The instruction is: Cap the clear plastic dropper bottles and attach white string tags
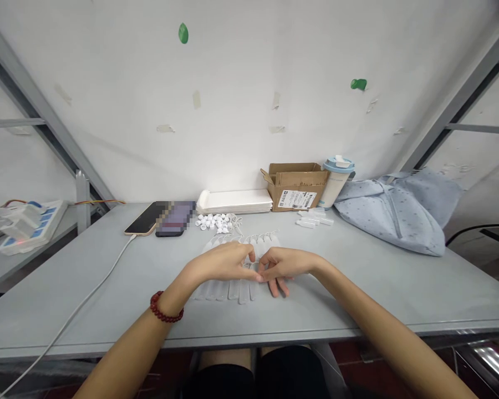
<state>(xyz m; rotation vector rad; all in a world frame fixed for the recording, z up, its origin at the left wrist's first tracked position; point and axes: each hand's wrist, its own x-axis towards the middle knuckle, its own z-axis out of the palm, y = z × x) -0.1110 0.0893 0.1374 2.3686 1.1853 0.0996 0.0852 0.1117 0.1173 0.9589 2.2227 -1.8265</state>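
A pale grey worktop (378, 277) stands against a white wall dotted with bits of tape. Near the middle of its front edge the two hands meet fingertip to fingertip. The left hand (222, 261), with a red bead bracelet (164, 309) on its wrist, is curled, thumb and forefinger pinched. The right hand (285, 266) pinches toward it, its other fingers reaching down to the worktop. What sits between the fingertips is too small to make out.

Under and just before both hands lies a row of clear tubes (228, 289), side by side. Past the hands is a scatter of white caps (214, 221). To the right of the caps lie a few loose vials (314, 218).

Along the back edge are a phone (143, 219) with a white cable (87, 299) running to the front left corner, a stack of white trays (235, 200), an open cardboard box (297, 185) and a lidded cup (336, 180). A pale blue cloth bag (399, 213) slumps toward the right edge.
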